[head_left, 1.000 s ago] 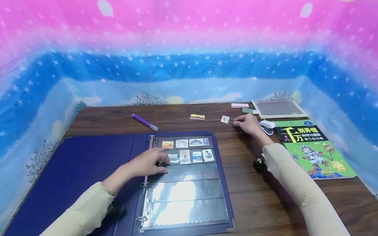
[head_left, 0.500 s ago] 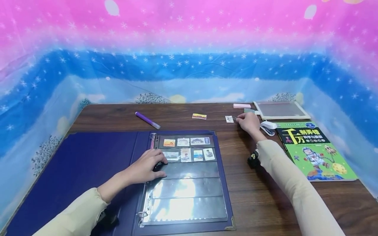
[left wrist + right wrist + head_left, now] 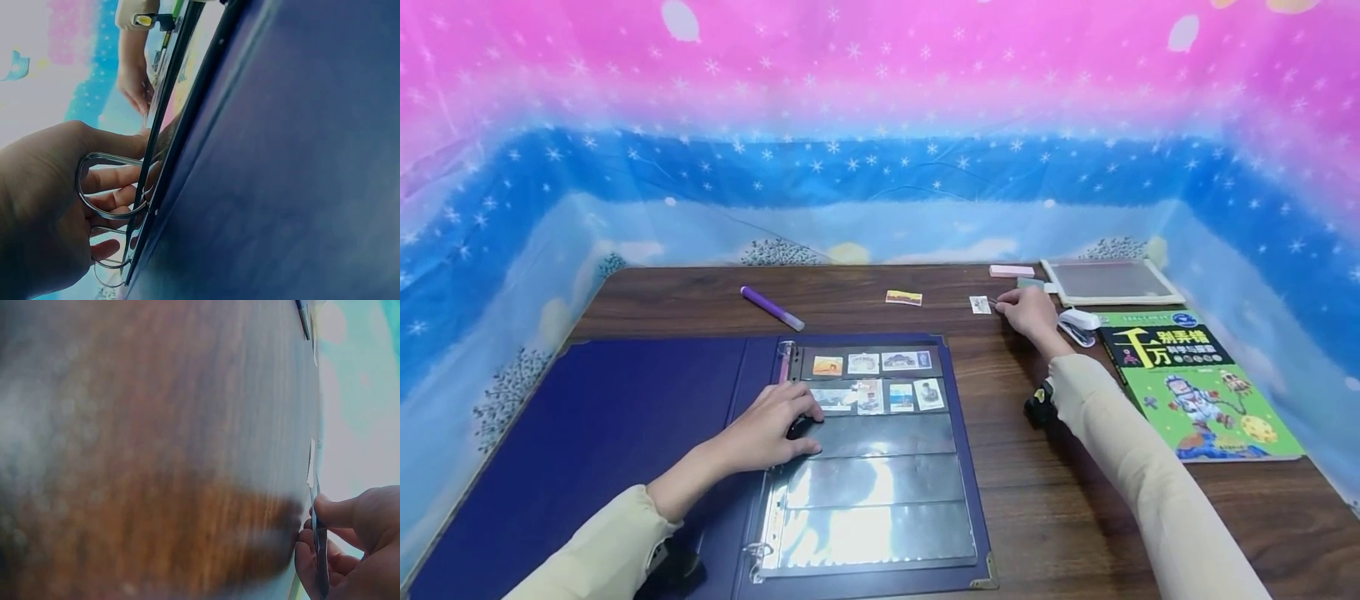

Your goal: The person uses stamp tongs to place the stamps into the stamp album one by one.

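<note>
In the head view my left hand rests on the left side of the black stamp page, its fingers bent loosely and gripping nothing. The page is held in an open blue ring binder; several stamps sit in its top two rows. In the left wrist view the binder rings stand beside that hand. My right hand pinches metal tweezers low over the table. Their tips are at the edge of a small white stamp; whether they grip it I cannot tell.
A yellow and red stamp and a purple marker lie behind the binder. Around my right hand are a white stapler, a pink block, a framed grey panel and a green book.
My left hand has shifted slightly left and down on the page, its fingers a little more spread. The right hand stays by the white stamp, which has turned slightly.
</note>
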`<state>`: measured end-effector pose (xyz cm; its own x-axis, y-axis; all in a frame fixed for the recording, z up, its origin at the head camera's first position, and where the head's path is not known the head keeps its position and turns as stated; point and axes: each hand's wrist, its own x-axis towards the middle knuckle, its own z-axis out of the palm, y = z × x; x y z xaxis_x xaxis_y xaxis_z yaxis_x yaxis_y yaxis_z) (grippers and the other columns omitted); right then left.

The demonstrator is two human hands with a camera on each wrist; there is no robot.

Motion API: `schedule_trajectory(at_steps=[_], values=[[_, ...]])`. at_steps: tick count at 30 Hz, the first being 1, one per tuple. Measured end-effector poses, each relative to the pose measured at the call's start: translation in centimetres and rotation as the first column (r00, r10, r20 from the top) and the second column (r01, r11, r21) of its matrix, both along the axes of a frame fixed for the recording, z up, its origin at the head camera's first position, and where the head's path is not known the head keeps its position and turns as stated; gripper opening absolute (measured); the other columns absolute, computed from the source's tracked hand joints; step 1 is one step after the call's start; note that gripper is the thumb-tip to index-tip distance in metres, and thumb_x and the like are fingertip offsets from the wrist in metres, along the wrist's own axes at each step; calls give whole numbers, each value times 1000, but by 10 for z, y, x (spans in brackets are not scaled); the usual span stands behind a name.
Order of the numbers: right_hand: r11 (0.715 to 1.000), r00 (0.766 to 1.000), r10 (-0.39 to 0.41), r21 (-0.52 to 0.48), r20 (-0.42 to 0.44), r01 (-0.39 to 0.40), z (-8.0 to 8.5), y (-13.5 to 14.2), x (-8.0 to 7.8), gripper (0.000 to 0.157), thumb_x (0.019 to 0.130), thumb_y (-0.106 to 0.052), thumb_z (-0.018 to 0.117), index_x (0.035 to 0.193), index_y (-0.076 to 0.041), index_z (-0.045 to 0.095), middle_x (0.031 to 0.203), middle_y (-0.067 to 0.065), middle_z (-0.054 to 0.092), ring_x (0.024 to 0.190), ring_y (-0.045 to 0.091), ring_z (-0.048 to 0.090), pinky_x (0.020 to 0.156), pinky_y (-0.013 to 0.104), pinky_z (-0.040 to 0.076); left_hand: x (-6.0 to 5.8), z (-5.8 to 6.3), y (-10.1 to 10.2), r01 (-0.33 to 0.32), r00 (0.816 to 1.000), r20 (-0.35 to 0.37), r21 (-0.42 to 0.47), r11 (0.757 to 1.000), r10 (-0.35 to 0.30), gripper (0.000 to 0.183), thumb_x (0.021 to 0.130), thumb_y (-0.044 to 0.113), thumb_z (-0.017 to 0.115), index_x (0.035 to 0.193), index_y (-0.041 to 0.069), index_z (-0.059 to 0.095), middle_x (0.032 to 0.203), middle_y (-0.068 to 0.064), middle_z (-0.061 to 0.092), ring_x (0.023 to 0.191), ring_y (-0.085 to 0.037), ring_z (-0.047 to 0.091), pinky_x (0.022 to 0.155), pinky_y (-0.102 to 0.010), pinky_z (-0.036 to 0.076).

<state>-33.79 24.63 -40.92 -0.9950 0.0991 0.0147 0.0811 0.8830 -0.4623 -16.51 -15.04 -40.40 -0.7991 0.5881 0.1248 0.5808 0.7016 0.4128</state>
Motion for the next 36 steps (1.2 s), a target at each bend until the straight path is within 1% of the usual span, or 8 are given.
schedule_trajectory(at_steps=[9, 13, 18, 23, 26, 29, 33, 36], values=[[1000, 1000, 23, 12, 17, -24, -1, -1, -1, 26, 91, -24, 56, 109, -12, 70, 119, 13, 65, 109, 33, 59, 84, 44, 46, 1, 1, -1, -5, 1000, 15, -39, 999, 6, 26, 76, 26, 75, 94, 14, 62, 98, 2, 56, 97, -16, 49, 90, -48, 35], [999, 1000, 14, 34, 23, -15, 0, -2, -1, 26, 91, -23, 55, 108, -12, 70, 119, 13, 65, 109, 33, 59, 81, 43, 46, 1, 2, -2, -8, 1000, 26, -41, 999, 9, 24, 76, 26, 75, 93, 15, 61, 98, 3, 56, 98, -17, 49, 90, -48, 35], [999, 999, -8, 51, 53, 6, 4, -2, -1, 26, 91, -25, 54, 106, -14, 71, 118, 11, 66, 108, 32, 60, 80, 43, 46, 1, 3, -1, 1, 999, 37, -25, 1000, 0, 22, 76, 26, 75, 90, 16, 61, 93, 5, 57, 93, -13, 47, 89, -46, 34], [999, 999, -33, 16, 1, 33, 15, -2, 2, 27, 91, -26, 52, 105, -14, 72, 115, 12, 67, 103, 32, 62, 71, 38, 45, -2, 2, 2, 3, 999, 40, 5, 1000, -3, 21, 75, 25, 76, 87, 18, 60, 90, 7, 58, 91, -12, 46, 88, -46, 32], [997, 997, -45, -67, -62, 41, 25, -3, 11, 27, 91, -24, 53, 106, -11, 71, 115, 14, 67, 102, 32, 62, 70, 35, 43, -4, 1, 4, 7, 999, 45, 31, 999, -8, 21, 75, 25, 76, 86, 19, 59, 90, 7, 58, 92, -12, 46, 88, -47, 29], [987, 993, -31, -162, -112, 13, 35, -13, 27, 26, 91, -22, 56, 106, -6, 70, 114, 15, 67, 98, 30, 61, 72, 30, 41, -4, 0, 6, 9, 999, 33, 45, 999, -11, 22, 74, 24, 77, 83, 19, 58, 86, 8, 57, 89, -11, 45, 88, -48, 25], [967, 992, 29, -249, -122, -59, 46, -40, 47, 25, 91, -20, 59, 106, -4, 70, 112, 17, 67, 89, 24, 58, 70, 26, 39, -2, -1, 5, -3, 1000, 13, 38, 999, 2, 25, 73, 24, 77, 79, 19, 54, 79, 8, 54, 83, -10, 41, 87, -46, 22], [951, 990, 86, -288, -109, -114, 52, -62, 59, 23, 90, -19, 60, 105, -4, 71, 109, 17, 68, 79, 20, 53, 64, 25, 38, -2, 0, 5, -14, 1000, 13, 31, 999, 14, 26, 74, 25, 77, 82, 18, 53, 80, 7, 53, 83, -10, 40, 86, -43, 22]])
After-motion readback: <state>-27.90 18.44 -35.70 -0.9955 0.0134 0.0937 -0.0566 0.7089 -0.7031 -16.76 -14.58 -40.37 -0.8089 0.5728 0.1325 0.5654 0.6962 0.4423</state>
